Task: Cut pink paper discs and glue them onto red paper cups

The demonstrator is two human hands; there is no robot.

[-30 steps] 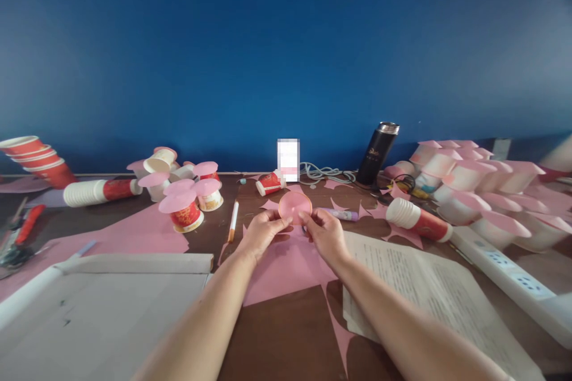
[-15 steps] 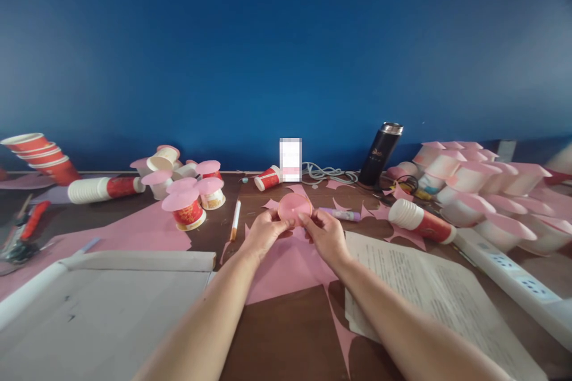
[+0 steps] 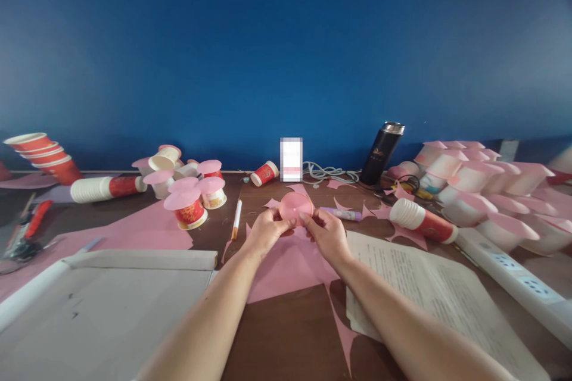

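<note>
Between my two hands is a round pink paper disc [image 3: 295,207], held up above a pink paper sheet [image 3: 286,277]. My left hand [image 3: 269,231] pinches its lower left edge with thumb and fingers. At the lower right edge, my right hand [image 3: 328,232] grips the same disc, the two thumbs close together. Whether a cup is behind the disc cannot be made out. A red paper cup [image 3: 264,173] lies on its side behind my left hand. Pink paper scraps [image 3: 344,333] and a purple glue stick [image 3: 341,214] lie around my right hand.
Cups with pink discs [image 3: 190,214] stand at the left; many more [image 3: 509,229] are heaped right. A black bottle [image 3: 379,155], stacked cups [image 3: 422,220], printed sheets [image 3: 415,286], a power strip [image 3: 513,271], a white marker [image 3: 236,220] and a white box [image 3: 143,303] surround my arms.
The red cup behind my left hand has rolled or turned slightly to the left. My hands keep their hold on the disc. The whole view has shifted slightly.
</note>
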